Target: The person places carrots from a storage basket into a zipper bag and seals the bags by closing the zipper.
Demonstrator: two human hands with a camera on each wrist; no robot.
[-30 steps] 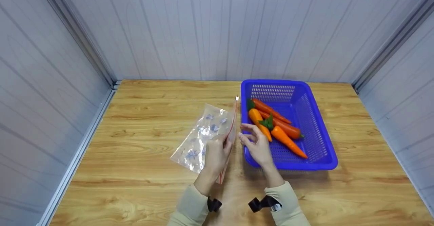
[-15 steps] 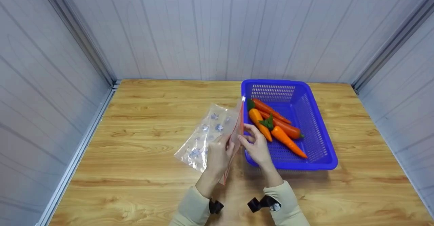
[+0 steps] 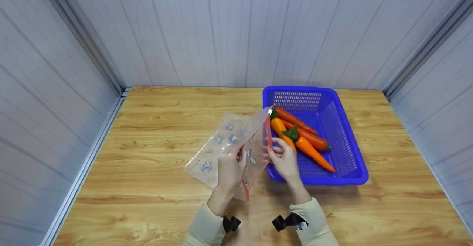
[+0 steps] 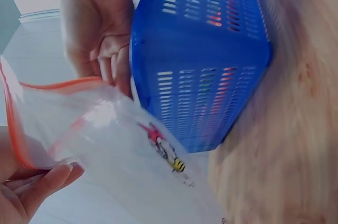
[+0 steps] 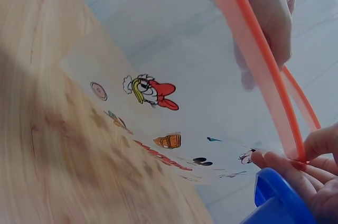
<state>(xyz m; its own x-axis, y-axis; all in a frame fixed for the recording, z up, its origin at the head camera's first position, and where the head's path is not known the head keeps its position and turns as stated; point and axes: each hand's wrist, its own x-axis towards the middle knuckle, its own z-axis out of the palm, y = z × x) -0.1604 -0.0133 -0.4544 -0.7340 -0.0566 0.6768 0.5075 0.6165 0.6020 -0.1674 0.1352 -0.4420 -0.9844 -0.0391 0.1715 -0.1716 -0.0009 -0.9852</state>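
Observation:
A clear zip bag (image 3: pixel 216 146) with printed cartoon figures and a red zip edge is held between both hands, its mouth spread apart. My left hand (image 3: pixel 231 166) pinches one side of the mouth between thumb and fingers. With thumb and fingertips, my right hand (image 3: pixel 285 161) pinches the opposite red edge, right at the near left rim of the basket. In the left wrist view the mouth gapes between the left fingers (image 4: pixel 47 187) and the right hand (image 4: pixel 103 28). The right wrist view shows the red strip (image 5: pixel 264 76) running to the right fingertips.
A blue perforated plastic basket (image 3: pixel 351 146) stands on the wood-grain table (image 3: pixel 147 157), right of the bag. Several orange and red carrots (image 3: pixel 314 153) with green tops lie in it. Pale panel walls (image 3: pixel 236 35) enclose the table at the back and sides.
The right hand has taken hold of the bag's near-right edge. The bag's mouth has been pulled apart, the left hand moving slightly left, and its red edge now overlaps the basket.

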